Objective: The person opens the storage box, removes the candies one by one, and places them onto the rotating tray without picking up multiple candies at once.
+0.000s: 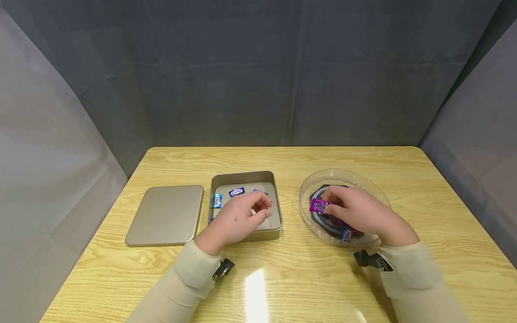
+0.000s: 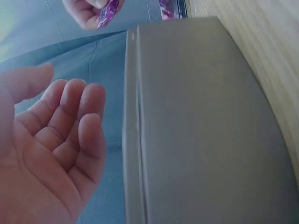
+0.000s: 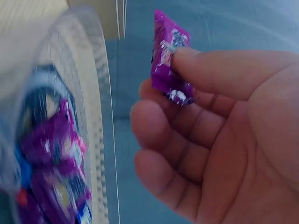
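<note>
Between thumb and fingers my right hand (image 1: 359, 210) pinches a purple wrapped candy (image 1: 318, 206), held above a clear round dish (image 1: 383, 197). In the right wrist view the candy (image 3: 169, 56) stands tilted up from the fingertips. More purple wrapped candies (image 3: 58, 177) lie in the dish, along with a blue one (image 1: 345, 235). My left hand (image 1: 242, 215), fingers loosely curled and holding nothing, hovers over an open square metal tin (image 1: 261, 235). Inside that tin lie several blue wrapped candies (image 1: 236, 192), partly hidden by the hand.
Left of the tin a flat square metal lid (image 1: 165, 215) lies on the wooden table (image 1: 299, 278). Dark cloth (image 1: 226, 89) hangs behind the table's back edge, and pale cloth panels (image 1: 52, 134) stand at both sides.
</note>
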`<state>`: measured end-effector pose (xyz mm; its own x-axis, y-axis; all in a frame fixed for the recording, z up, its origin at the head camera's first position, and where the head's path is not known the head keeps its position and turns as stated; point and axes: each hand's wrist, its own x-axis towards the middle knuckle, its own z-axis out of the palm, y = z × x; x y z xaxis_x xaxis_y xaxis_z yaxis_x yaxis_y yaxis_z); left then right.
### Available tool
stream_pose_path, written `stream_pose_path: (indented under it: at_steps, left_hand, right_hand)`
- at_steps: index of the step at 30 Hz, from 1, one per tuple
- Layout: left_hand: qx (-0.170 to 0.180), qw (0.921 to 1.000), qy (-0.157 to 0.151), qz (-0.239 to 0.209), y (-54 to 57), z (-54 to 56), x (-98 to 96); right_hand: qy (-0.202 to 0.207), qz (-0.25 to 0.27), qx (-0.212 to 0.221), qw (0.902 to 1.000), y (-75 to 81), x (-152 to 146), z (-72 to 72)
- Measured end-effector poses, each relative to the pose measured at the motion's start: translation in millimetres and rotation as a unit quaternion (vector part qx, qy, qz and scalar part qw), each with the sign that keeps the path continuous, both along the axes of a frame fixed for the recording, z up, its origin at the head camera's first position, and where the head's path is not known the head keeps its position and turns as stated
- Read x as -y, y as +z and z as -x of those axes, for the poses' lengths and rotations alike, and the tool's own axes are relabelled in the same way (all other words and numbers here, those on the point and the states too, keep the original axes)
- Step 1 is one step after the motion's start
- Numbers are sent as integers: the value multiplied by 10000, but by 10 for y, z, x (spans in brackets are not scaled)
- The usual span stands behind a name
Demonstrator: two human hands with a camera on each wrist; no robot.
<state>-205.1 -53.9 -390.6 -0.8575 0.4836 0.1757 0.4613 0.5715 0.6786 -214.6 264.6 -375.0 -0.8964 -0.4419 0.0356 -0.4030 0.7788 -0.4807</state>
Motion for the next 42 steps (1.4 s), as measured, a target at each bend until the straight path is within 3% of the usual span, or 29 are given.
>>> stream_pose_path:
  at_steps: [9, 16, 29, 33, 37, 42]
  left_hand:
    - [-97, 9997, 201, 66, 3, 61, 70]
    - [-36, 9992, 312, 259, 9, 71, 89]
    - [-12, 9957, 544, 753, -78, 133, 105]
    - [-411, 9888, 538, 1327, -182, 173, 72]
    - [-815, 9792, 303, 1835, -288, 208, 17]
    - [-698, 9748, 215, 2108, -340, 198, -34]
  right_hand:
    - [-618, -451, 423, 9962, -48, -284, 96]
    - [-946, -970, 1026, 9855, -171, -283, 150]
    - [-841, -904, 837, 9888, -156, -216, 110]
    - [-853, -802, 794, 9899, -131, -187, 107]
    - [-745, -748, 621, 9925, -107, -174, 101]
    - [-537, -668, 402, 9955, -77, -139, 82]
